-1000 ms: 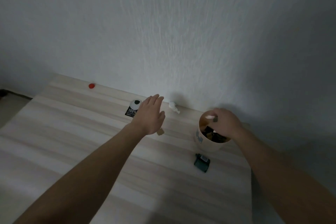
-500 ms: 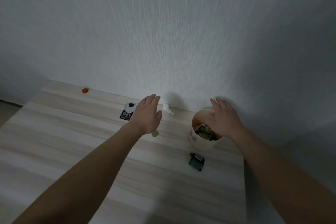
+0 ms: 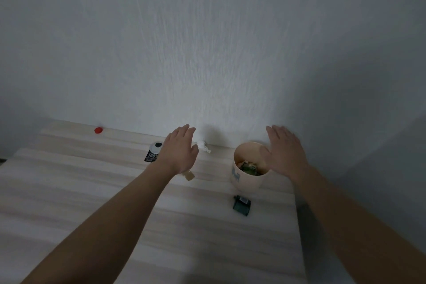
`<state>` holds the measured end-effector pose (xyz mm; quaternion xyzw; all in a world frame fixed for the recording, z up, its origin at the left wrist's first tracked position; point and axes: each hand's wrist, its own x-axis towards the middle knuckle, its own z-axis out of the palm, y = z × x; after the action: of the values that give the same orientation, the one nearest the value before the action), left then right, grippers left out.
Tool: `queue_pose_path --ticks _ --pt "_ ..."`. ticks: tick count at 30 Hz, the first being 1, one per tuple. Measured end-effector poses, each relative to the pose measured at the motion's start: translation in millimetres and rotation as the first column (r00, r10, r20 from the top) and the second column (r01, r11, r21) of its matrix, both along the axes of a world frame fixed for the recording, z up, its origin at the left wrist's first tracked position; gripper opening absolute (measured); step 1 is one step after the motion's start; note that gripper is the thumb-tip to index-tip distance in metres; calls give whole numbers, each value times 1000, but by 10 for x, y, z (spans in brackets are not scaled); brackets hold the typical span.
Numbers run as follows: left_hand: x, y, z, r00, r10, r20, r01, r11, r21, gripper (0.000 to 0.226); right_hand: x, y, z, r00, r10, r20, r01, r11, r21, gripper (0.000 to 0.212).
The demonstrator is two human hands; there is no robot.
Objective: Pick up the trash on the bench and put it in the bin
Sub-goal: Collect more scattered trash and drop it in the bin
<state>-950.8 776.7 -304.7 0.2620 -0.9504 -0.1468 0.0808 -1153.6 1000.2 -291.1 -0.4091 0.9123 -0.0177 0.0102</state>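
By the bench [image 3: 92, 191] back edge, pinch the soft, likely light paper wad [image 3: 203, 145] centrally; your left hand [image 3: 178, 151] and right hand [image 3: 284, 152] are spread empty.

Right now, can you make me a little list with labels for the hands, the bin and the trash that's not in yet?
left hand: open, empty, above the bench
right hand: open, empty, over the bin
bin: cream, upright, scraps inside
trash on bench: red cap, black-and-white packet, white wad, tan scrap, dark green packet
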Motion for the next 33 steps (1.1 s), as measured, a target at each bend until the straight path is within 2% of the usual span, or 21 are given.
queue_pose_path --ticks 6,18,26,33 --pt "67 90 100 997 -79 -9 78 997 -22 55 308 247 206 994 -91 -68 86 994 -66 62" --pt "345 308 60 985 -170 -17 169 985 -22 53 858 607 204 974 -218 -65 207 968 -140 58" --pt "577 452 39 991 -133 12 133 990 -44 52 1007 711 64 987 -154 -44 144 975 -171 53" --pt "896 443 -180 992 -49 115 51 999 -16 56 1105 624 -236 989 -97 110 111 984 -139 50"
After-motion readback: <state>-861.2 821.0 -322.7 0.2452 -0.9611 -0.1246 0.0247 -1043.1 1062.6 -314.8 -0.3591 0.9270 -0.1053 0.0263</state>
